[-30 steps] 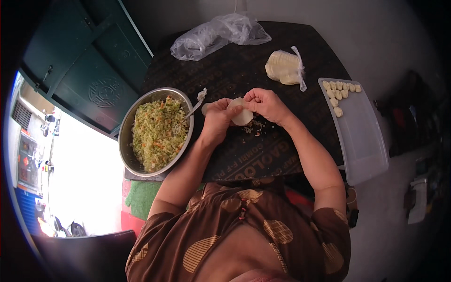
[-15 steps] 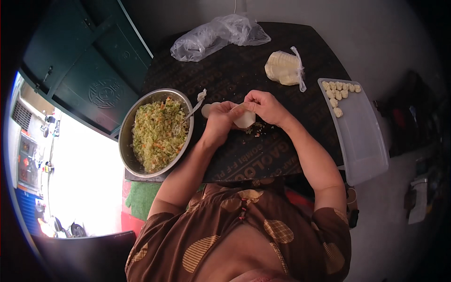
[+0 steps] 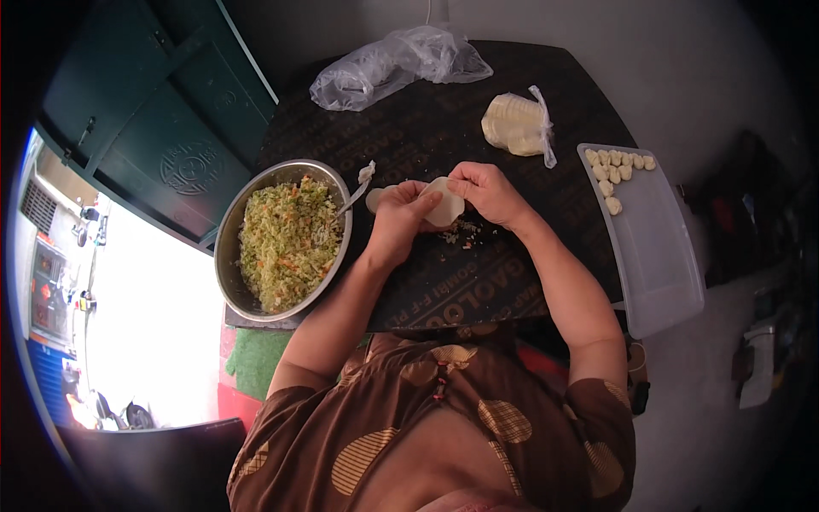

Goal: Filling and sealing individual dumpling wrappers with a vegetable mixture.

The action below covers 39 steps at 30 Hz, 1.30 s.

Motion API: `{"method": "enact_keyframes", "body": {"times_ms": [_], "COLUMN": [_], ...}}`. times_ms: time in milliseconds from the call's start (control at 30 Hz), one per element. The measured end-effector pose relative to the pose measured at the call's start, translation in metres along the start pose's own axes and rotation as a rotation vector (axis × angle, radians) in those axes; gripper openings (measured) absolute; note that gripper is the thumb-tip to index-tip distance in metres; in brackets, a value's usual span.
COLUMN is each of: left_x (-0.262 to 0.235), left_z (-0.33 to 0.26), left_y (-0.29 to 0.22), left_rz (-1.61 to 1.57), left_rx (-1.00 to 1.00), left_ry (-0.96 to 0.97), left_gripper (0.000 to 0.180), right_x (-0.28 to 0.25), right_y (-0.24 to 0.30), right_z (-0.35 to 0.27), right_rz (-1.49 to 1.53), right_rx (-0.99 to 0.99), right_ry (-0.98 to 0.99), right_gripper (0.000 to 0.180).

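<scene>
Over the middle of the dark table, my left hand (image 3: 399, 224) holds a round, pale dumpling wrapper (image 3: 444, 207) between thumb and fingers. My right hand (image 3: 486, 192) pinches the upper right edge of the same wrapper. More pale wrapper (image 3: 374, 199) shows at the left side of my left hand; how many lie there is hidden. To the left stands a steel bowl (image 3: 223, 271) heaped with chopped vegetable filling (image 3: 288, 243). A spoon (image 3: 351, 200) leans on its right rim, its handle end wrapped in something white.
Crumbs of filling (image 3: 465, 235) lie just below the hands. A tied bag of wrappers (image 3: 514, 124) and a crumpled clear plastic bag (image 3: 397, 68) are farther back. At the right, a translucent tray (image 3: 661, 256) holds several dumplings (image 3: 616, 162) at its far end and overhangs the table (image 3: 418, 141).
The wrapper has turned from hanging folded below my fingers to facing up as a flatter disc. Both hands have barely moved.
</scene>
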<state>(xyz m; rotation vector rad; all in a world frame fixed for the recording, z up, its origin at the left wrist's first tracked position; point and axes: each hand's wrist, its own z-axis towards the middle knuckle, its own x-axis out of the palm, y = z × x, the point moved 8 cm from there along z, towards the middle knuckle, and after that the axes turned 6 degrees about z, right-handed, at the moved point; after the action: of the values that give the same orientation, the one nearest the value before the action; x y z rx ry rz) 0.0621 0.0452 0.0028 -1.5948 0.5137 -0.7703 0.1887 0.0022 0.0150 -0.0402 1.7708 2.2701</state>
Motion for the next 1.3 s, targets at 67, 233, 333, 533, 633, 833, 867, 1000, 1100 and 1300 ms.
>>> {"method": "enact_keyframes", "body": {"times_ms": [67, 233, 333, 533, 633, 833, 867, 1000, 1100, 1300], "left_x": [-0.004, -0.011, -0.012, -0.013, -0.01, -0.006, -0.007, 0.002, 0.007, -0.004], "left_z": [0.0, 0.002, 0.001, 0.003, 0.002, -0.003, -0.003, -0.003, -0.002, 0.001], "left_y": [-0.001, -0.002, -0.005, -0.001, -0.003, -0.009, -0.009, -0.01, -0.006, -0.005], "left_rz": [0.032, 0.124, 0.102, 0.043, 0.04, -0.003, -0.003, -0.01, 0.022, -0.013], "left_rx": [0.024, 0.084, 0.08, 0.078, 0.057, 0.031, 0.032, -0.012, -0.039, 0.024], "left_ry": [-0.041, -0.086, -0.115, -0.077, -0.077, -0.059, -0.059, 0.053, 0.106, 0.001], "left_gripper": [0.017, 0.018, 0.019, 0.019, 0.02, 0.02, 0.02, 0.02, 0.02, 0.019], "right_x": [0.0, 0.0, -0.003, 0.001, 0.0, -0.008, -0.008, -0.003, -0.001, 0.001], "right_y": [0.0, -0.003, -0.004, 0.003, 0.003, 0.009, 0.009, 0.015, 0.018, 0.006], "right_z": [0.0, 0.0, 0.001, -0.002, 0.0, -0.001, -0.001, -0.003, -0.003, -0.002], "right_rz": [0.023, 0.044, 0.019, 0.046, 0.036, -0.022, -0.021, -0.031, -0.011, 0.103], "right_rx": [0.036, 0.021, 0.021, 0.042, 0.008, -0.055, -0.036, -0.044, -0.08, 0.027], "right_ry": [-0.004, 0.003, 0.002, 0.025, 0.009, -0.07, -0.063, -0.05, -0.025, 0.002], "right_gripper": [0.015, 0.014, 0.014, 0.014, 0.014, 0.016, 0.017, 0.019, 0.021, 0.016]}}
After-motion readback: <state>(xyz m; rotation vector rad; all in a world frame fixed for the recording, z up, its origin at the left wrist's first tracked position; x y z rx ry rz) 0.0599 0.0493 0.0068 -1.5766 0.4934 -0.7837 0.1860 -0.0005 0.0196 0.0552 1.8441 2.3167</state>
